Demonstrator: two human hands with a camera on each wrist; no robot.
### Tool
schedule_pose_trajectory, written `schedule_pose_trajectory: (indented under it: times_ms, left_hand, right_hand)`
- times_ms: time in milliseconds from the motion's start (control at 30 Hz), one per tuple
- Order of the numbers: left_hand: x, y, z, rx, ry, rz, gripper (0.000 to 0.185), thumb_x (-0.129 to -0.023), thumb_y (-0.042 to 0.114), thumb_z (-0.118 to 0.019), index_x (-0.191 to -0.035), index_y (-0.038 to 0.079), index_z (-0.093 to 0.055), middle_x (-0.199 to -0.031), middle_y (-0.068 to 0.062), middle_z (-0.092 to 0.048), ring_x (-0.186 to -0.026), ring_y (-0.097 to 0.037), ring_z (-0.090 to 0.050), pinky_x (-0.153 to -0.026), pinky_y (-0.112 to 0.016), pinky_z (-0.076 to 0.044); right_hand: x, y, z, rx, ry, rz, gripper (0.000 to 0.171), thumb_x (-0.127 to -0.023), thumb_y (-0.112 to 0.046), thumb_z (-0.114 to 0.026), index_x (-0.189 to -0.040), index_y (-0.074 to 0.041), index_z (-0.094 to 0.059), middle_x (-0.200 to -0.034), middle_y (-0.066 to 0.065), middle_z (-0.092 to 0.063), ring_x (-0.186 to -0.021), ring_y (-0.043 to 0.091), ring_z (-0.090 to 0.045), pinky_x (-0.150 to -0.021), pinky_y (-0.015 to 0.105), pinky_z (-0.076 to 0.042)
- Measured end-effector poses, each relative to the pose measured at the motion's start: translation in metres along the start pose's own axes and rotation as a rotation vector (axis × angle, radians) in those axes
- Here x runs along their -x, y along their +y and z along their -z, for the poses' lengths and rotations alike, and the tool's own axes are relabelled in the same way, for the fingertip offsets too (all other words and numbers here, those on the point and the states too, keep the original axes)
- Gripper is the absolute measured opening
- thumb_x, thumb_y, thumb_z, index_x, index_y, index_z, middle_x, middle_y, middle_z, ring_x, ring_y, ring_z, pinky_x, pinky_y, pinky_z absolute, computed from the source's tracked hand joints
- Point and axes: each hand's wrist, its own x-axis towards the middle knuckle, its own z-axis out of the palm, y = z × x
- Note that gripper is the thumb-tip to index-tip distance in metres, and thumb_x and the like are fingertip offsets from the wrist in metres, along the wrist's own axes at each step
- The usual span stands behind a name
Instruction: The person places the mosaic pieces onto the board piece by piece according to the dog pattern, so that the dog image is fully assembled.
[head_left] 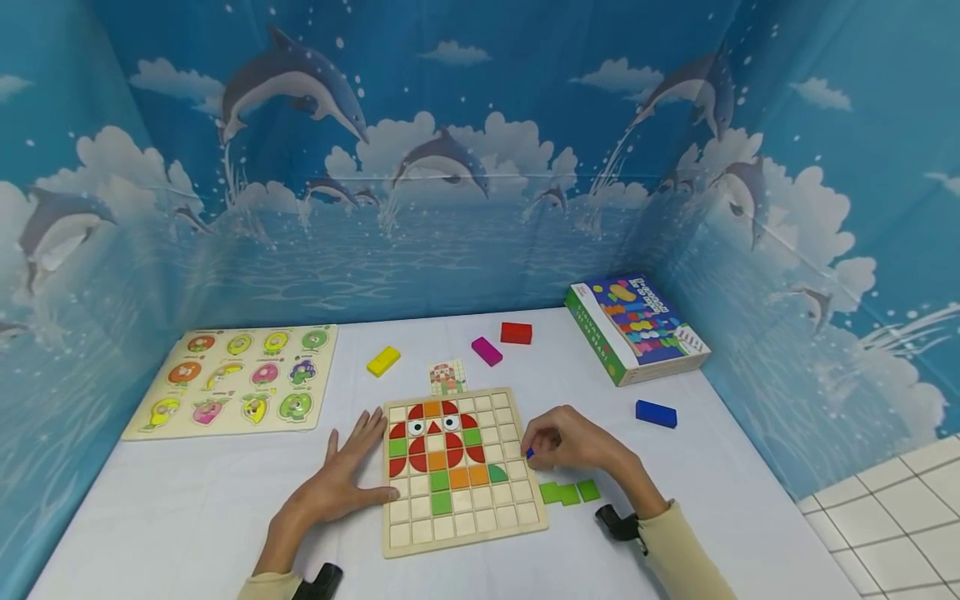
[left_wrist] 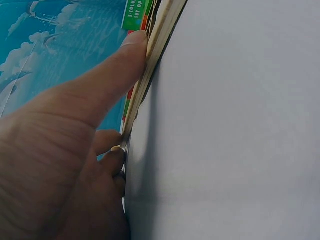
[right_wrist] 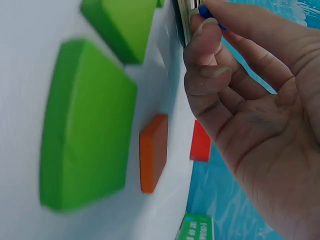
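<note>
At the puzzle board's point(head_left: 462, 471) right edge, your right hand point(head_left: 573, 446) pinches a small blue piece point(head_left: 529, 453), while your left hand point(head_left: 341, 479), fingers spread flat, braces the board on the bench point(head_left: 187, 500).

Our left hand point(head_left: 347, 473) lies flat, palm down, fingers spread and straight, thumb stretched out to the side. Our right hand point(head_left: 572, 443) is curled, fingertips point(right_wrist: 206, 31) pinched together, wrist bent inward, both forearms in pale sleeves.

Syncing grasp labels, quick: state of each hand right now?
Left hand: open, flat, fingers against the wooden puzzle board edge.
Right hand: closed, pinching a small blue piece.
</note>
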Motion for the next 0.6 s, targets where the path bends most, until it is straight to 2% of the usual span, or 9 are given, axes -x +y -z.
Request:
schedule_pose_trajectory:
  times_ms: [100,333,433,600]
  left_hand:
    - [0.0,0.0,-0.001,-0.002,-0.002,0.003,0.119,-0.084,0.041,-0.093,-0.173,0.011,-0.021,-0.182,-0.01,-0.009,-0.168,-0.038,0.002,-0.129,-0.065,0.02]
    - [-0.001,-0.001,-0.001,-0.004,-0.008,0.007,0.118,-0.084,0.041,-0.093,-0.173,0.011,-0.021,-0.182,-0.009,-0.008,-0.168,-0.037,0.003,-0.129,-0.064,0.02]
    - [-0.001,-0.001,-0.001,-0.008,-0.01,0.005,0.118,-0.085,0.041,-0.092,-0.173,0.011,-0.02,-0.182,-0.009,-0.008,-0.168,-0.037,0.003,-0.129,-0.064,0.02]
    - [-0.001,-0.002,0.0,-0.009,-0.007,-0.001,0.118,-0.085,0.042,-0.092,-0.173,0.011,-0.02,-0.182,-0.01,-0.008,-0.168,-0.037,0.003,-0.129,-0.065,0.02]
  right_hand:
    - [-0.001,-0.002,-0.003,-0.028,0.004,-0.004,0.011,-0.088,-0.005,-0.089,-0.095,-0.011,-0.083,-0.077,-0.007,-0.073,-0.068,0.008,-0.063,-0.065,0.02,-0.058]
    - [-0.003,-0.003,-0.011,-0.097,0.026,-0.028,0.009,-0.087,-0.007,-0.091,-0.089,-0.01,-0.083,-0.076,-0.004,-0.076,-0.062,0.018,-0.07,-0.06,0.022,-0.061]
    - [-0.004,-0.003,-0.013,-0.099,0.029,-0.035,0.009,-0.087,-0.01,-0.091,-0.086,-0.014,-0.083,-0.073,-0.004,-0.075,-0.06,0.017,-0.068,-0.057,0.019,-0.057]
    - [-0.007,-0.003,-0.016,-0.071,0.037,-0.046,0.01,-0.091,-0.018,-0.089,-0.083,-0.017,-0.083,-0.064,0.0,-0.068,-0.054,0.009,-0.058,-0.051,0.015,-0.044]
